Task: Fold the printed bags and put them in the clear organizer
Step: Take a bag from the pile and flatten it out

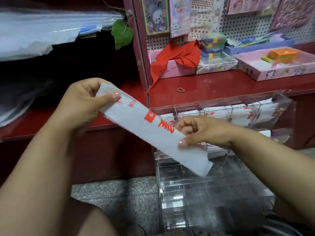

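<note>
Above granite floor, left hand [81,103] and right hand [202,132] each pinch the printed bag [153,133].

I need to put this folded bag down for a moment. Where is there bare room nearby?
The red shelf top is bare between the red cloth and the pink tray, except for a rubber band. The clear organizer has empty lower compartments. Its upper row is crowded with folded bags.
</note>
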Tool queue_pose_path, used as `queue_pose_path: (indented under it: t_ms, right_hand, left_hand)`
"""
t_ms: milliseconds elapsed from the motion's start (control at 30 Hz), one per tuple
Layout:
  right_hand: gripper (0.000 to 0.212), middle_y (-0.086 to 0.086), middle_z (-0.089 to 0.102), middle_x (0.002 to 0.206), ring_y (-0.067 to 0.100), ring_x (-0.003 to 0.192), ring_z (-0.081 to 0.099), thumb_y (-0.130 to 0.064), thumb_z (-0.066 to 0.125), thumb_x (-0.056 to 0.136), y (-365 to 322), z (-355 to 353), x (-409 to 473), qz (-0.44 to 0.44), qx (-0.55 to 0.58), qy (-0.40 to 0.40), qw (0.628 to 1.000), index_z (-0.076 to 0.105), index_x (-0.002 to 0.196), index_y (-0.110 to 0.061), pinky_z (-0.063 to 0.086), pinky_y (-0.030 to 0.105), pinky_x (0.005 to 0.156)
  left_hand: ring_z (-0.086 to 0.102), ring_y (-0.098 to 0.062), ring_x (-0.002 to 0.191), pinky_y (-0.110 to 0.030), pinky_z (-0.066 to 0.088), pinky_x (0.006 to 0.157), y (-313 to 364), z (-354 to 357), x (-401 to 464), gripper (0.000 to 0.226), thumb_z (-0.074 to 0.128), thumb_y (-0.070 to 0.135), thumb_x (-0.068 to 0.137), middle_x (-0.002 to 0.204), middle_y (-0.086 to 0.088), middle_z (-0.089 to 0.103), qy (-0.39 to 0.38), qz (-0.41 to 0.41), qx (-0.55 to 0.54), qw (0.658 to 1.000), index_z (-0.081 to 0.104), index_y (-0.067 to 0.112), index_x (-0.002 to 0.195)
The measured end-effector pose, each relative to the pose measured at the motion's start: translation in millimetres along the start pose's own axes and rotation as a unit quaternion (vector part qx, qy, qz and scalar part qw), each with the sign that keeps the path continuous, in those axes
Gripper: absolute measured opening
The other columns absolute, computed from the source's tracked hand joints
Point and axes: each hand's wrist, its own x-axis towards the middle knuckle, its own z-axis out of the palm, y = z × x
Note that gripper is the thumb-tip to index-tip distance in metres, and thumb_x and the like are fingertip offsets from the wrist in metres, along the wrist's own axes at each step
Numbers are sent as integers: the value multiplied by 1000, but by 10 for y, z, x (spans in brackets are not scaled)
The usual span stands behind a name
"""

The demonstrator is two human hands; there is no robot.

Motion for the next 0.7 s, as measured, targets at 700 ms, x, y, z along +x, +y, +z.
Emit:
queue_pose_path:
  t_ms: [700]
  right_hand:
    - [18,7,67,72,18,65,61,-8,67,86,-155,174,67,-118,234,275,925,66,68,-12,52,26,59]
  left_hand:
    - [63,-20,67,-32,49,72,-174,1019,-150,9,68,13,86,79,-13,73,-55,-199,-142,968,71,6,82]
